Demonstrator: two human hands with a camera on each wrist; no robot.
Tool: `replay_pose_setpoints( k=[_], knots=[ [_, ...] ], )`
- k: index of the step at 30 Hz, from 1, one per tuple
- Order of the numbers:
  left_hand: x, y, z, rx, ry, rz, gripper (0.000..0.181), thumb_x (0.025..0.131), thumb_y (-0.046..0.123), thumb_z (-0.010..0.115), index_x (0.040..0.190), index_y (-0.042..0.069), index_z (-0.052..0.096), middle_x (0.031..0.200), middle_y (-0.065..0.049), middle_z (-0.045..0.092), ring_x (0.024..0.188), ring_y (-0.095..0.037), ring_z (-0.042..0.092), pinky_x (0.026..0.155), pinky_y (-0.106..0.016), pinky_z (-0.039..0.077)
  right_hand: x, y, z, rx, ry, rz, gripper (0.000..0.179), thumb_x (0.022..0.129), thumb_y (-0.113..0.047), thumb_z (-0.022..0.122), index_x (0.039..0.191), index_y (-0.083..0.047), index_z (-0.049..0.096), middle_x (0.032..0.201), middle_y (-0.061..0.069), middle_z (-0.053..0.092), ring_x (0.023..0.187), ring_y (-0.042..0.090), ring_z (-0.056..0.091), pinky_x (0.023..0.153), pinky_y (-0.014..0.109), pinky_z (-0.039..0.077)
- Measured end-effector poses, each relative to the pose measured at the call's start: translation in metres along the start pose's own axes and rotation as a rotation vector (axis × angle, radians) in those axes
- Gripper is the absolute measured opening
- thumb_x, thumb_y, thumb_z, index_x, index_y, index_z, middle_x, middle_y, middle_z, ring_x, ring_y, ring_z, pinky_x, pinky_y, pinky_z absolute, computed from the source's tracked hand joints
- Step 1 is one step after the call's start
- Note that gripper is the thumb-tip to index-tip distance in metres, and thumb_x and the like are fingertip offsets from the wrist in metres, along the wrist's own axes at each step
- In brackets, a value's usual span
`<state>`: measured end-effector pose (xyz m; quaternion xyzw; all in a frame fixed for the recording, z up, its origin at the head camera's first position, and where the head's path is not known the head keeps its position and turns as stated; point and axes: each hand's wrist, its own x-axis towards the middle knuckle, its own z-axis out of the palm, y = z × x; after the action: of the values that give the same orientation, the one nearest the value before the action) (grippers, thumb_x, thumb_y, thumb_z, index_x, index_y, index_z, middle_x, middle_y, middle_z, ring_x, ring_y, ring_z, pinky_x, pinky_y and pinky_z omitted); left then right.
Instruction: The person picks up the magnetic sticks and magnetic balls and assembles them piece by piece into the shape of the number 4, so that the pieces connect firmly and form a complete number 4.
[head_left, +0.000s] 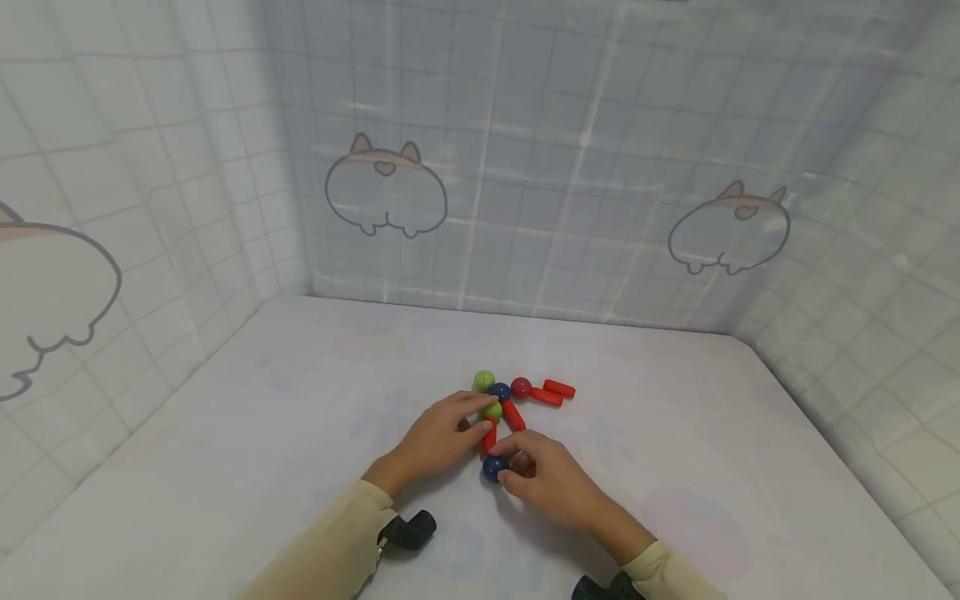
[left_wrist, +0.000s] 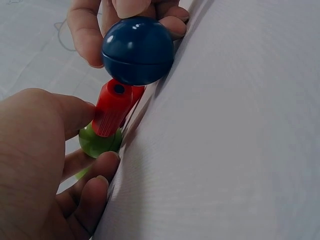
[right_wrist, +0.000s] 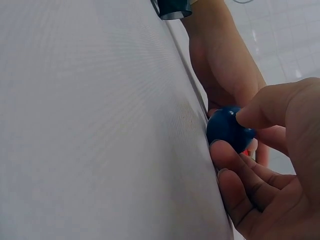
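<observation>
In the head view my right hand (head_left: 551, 479) pinches a shiny dark blue ball (head_left: 493, 468) between thumb and fingers, low over the white table. The ball sits right at the near end of a short red rod (head_left: 490, 437); in the left wrist view this rod (left_wrist: 112, 107) has ribbed sides and a dark round spot in its end. At its far end is a green ball (head_left: 492, 411), which my left hand (head_left: 442, 433) holds between thumb and index finger. In the right wrist view, fingers partly hide the blue ball (right_wrist: 225, 127).
Beyond my hands lie another green ball (head_left: 484, 380), another blue ball (head_left: 499, 391) and a dark red ball (head_left: 521, 387). A red rod (head_left: 513, 416) slants beside them; two more red rods (head_left: 547, 397) lie rightward. A tiled-pattern curtain (head_left: 525, 167) encloses the white tabletop (head_left: 300, 400).
</observation>
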<state>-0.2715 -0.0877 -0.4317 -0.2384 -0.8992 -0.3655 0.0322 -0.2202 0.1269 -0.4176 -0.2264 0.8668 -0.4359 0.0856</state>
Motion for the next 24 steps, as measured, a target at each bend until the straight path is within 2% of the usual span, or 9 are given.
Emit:
replay_pose_setpoints(
  k=[13, 24],
  knots=[
    [0.0001, 0.0011, 0.0002, 0.002, 0.005, -0.003, 0.042, 0.099, 0.029, 0.063, 0.141, 0.022, 0.06, 0.133, 0.003, 0.059, 0.089, -0.011, 0.056, 0.08, -0.03, 0.051, 0.002, -0.0004, -0.0003, 0.02, 0.003, 0.025, 0.027, 0.092, -0.024, 0.073, 0.118, -0.018, 0.068, 0.106, -0.008, 0.065, 0.088, 0.015, 0.063, 0.075, 0.028, 0.055],
    [-0.0017, -0.0005, 0.0017, -0.001, 0.005, -0.006, 0.043, 0.099, 0.029, 0.063, 0.141, 0.023, 0.06, 0.133, 0.003, 0.059, 0.09, -0.011, 0.056, 0.081, -0.031, 0.052, -0.0005, -0.0027, 0.0009, 0.032, 0.01, 0.01, 0.026, 0.093, -0.02, 0.072, 0.118, -0.015, 0.067, 0.107, -0.004, 0.065, 0.09, 0.015, 0.064, 0.077, 0.027, 0.055]
  ],
)
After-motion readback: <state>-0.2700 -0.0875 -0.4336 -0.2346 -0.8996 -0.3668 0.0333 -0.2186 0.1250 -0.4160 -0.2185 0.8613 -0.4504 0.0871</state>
